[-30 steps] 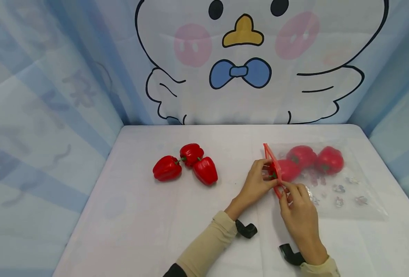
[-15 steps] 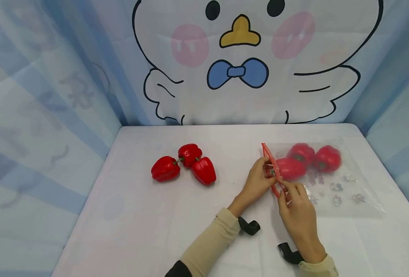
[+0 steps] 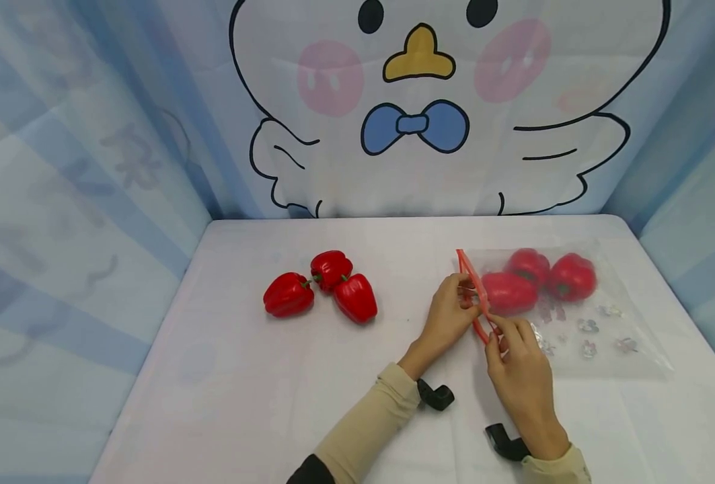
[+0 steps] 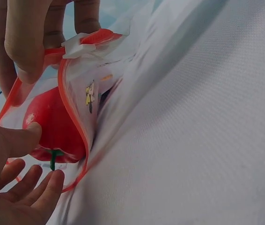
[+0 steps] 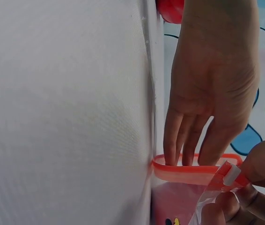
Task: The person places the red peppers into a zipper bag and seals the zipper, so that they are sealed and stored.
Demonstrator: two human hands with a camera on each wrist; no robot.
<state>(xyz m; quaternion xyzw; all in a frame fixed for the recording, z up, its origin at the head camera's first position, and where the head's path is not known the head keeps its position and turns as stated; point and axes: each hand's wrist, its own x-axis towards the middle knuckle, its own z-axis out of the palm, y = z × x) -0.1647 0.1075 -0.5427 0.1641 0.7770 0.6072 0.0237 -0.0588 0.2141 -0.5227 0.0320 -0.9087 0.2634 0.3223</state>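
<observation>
Showing only in wrist views: white bag slider (image 5: 231, 175) beside right hand (image 3: 525, 383)

The bag (image 5: 181, 199) hides the fingertips of my left hand (image 5: 212, 86) in the right wrist view. Head view: its prints (image 3: 588, 326) are too small to identify, my right sleeve (image 3: 558, 468) cut off.

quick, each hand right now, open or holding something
Left hand: open at the mouth of a clear bag, by a red pepper.
Right hand: holding the bag's red rim.
</observation>
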